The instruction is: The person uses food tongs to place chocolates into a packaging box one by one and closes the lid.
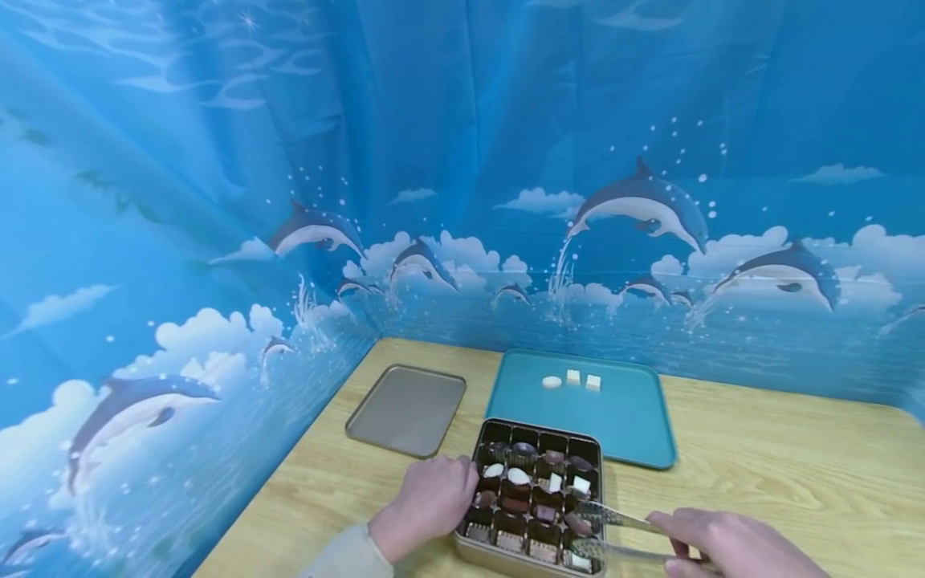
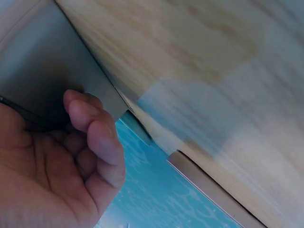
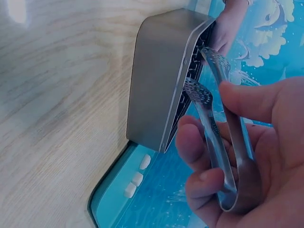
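A metal tin [image 1: 506, 564] with a dark divided insert holds brown chocolates [image 1: 515, 505] and several white pieces, among them a white oval [image 1: 518, 477] and a white cube [image 1: 581, 486]. At its left side my left hand [image 1: 433, 494] grips the wall, fingers curled against the metal in the left wrist view. My right hand [image 1: 730, 546] holds steel tongs [image 3: 235, 137] with perforated tips. Those tips are spread apart over the tin's right-hand column, near a white piece [image 1: 578, 562] in the front right corner. Whether they touch any piece, I cannot tell.
Behind the tin lies a teal tray [image 1: 621, 433] bearing a round white piece [image 1: 552, 382] and two white cubes [image 1: 593, 383]. A grey-brown tray [image 1: 406, 409] sits to the left on the wooden table [image 1: 751, 449]. A dolphin-print curtain [image 1: 462, 160] hangs behind and at left.
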Demonstrator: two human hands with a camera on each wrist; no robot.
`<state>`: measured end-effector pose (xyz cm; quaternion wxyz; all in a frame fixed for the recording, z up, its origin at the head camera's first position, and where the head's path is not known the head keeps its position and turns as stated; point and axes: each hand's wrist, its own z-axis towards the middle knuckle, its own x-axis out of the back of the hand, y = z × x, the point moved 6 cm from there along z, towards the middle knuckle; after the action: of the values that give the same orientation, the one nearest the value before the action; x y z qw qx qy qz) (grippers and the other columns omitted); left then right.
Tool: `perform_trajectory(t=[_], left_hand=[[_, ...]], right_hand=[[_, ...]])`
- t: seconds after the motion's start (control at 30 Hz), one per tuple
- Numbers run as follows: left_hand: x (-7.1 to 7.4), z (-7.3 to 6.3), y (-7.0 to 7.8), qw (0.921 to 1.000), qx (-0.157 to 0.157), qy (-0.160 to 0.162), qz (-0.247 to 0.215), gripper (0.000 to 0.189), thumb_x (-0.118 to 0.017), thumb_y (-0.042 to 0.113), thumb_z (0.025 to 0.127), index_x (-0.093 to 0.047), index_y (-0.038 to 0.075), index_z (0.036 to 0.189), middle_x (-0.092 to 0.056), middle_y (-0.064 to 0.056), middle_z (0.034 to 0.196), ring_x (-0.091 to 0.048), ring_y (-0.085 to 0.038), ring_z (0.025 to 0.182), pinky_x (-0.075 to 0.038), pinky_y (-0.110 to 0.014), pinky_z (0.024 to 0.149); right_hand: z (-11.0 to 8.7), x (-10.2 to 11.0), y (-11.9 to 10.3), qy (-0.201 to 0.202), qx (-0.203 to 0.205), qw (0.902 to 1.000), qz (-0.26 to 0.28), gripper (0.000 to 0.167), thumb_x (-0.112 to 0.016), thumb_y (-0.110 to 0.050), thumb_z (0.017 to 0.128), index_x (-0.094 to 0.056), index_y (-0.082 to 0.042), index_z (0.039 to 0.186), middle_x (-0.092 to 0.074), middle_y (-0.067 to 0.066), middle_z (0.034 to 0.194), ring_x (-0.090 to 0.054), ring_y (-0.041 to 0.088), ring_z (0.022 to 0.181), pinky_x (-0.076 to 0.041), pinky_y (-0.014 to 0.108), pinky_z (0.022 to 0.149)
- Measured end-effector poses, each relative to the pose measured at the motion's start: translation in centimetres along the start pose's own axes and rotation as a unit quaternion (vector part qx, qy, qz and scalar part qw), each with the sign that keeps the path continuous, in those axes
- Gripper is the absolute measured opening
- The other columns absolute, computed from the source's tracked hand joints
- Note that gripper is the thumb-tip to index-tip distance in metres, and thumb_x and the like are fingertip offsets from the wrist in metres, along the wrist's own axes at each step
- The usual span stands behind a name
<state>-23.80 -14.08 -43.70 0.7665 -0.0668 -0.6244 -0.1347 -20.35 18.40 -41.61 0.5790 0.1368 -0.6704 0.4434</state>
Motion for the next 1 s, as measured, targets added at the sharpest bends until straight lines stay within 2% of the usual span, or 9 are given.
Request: perform_trajectory(t=[0.1,0.2,0.33,0.4,0.57,0.7,1.0], left_hand=[[0.1,0.1,-0.1,1.0,0.0,0.002,-0.001,0.039,-0.043,0.028,0.106,-0.054,0.015,0.07,-0.054,-0.001,0.059,-0.055,-0.02,0.051,-0.041,-0.035,0.043],[0.1,0.1,-0.1,1.0,0.002,0.002,-0.004,0.039,-0.043,0.028,0.106,-0.054,0.015,0.07,-0.054,-0.001,0.06,-0.055,-0.019,0.051,-0.041,-0.034,0.043],[0.0,0.1,-0.1,1.0,0.005,-0.003,-0.008,0.039,-0.043,0.028,0.106,-0.055,0.016,0.071,-0.053,0.0,0.059,-0.054,-0.018,0.051,-0.04,-0.033,0.043],[0.0,0.1,-0.1,0.9999,0.005,-0.005,-0.009,0.039,-0.043,0.028,0.106,-0.055,0.016,0.071,-0.053,0.0,0.059,-0.054,-0.018,0.051,-0.04,-0.033,0.043],[-0.1,0.0,-0.1,1.0,0.002,-0.003,-0.005,0.039,-0.043,0.029,0.106,-0.056,0.016,0.071,-0.054,0.0,0.06,-0.056,-0.018,0.053,-0.041,-0.034,0.044],[-0.1,0.0,-0.1,1.0,0.002,-0.004,-0.005,0.038,-0.044,0.028,0.105,-0.055,0.016,0.071,-0.054,0.0,0.06,-0.056,-0.018,0.053,-0.041,-0.034,0.043],[-0.1,-0.1,0.1,0.9997,-0.014,0.009,0.015,0.037,-0.046,0.027,0.104,-0.052,0.017,0.07,-0.05,0.001,0.058,-0.053,-0.019,0.049,-0.039,-0.034,0.042]], right_hand=[[0.5,0.7,0.7,-0.004,-0.041,0.9991,-0.008,0.046,-0.06,-0.038,0.1,-0.064,-0.003,0.13,-0.073,-0.005,0.103,-0.068,0.008,0.08,-0.053,0.029,0.06],[1.1,1.7,1.5,0.003,-0.099,0.9949,-0.019,0.053,-0.06,-0.045,0.099,-0.063,-0.005,0.134,-0.073,0.006,0.111,-0.071,0.014,0.087,-0.056,0.033,0.067],[2.0,2.8,2.3,0.051,-0.142,0.9885,-0.005,0.055,-0.062,-0.041,0.098,-0.059,-0.002,0.137,-0.065,-0.012,0.092,-0.05,-0.003,0.063,-0.043,0.024,0.055],[2.5,3.4,2.7,0.085,-0.151,0.9847,-0.014,0.053,-0.065,-0.035,0.097,-0.059,-0.001,0.137,-0.061,-0.013,0.085,-0.041,-0.002,0.056,-0.037,0.023,0.051],[3.6,4.0,4.2,0.141,-0.17,0.9736,-0.056,0.048,-0.07,-0.027,0.094,-0.062,-0.001,0.133,-0.062,-0.012,0.083,-0.036,0.001,0.051,-0.034,0.024,0.047],[4.5,3.8,5.7,0.149,-0.179,0.9702,-0.065,0.051,-0.07,-0.025,0.093,-0.06,0.004,0.133,-0.064,-0.008,0.081,-0.038,0.003,0.05,-0.036,0.024,0.046],[6.5,3.4,9.3,0.128,-0.215,0.9671,-0.048,0.056,-0.068,-0.023,0.095,-0.052,0.009,0.138,-0.057,-0.004,0.073,-0.041,0.009,0.05,-0.037,0.026,0.044]])
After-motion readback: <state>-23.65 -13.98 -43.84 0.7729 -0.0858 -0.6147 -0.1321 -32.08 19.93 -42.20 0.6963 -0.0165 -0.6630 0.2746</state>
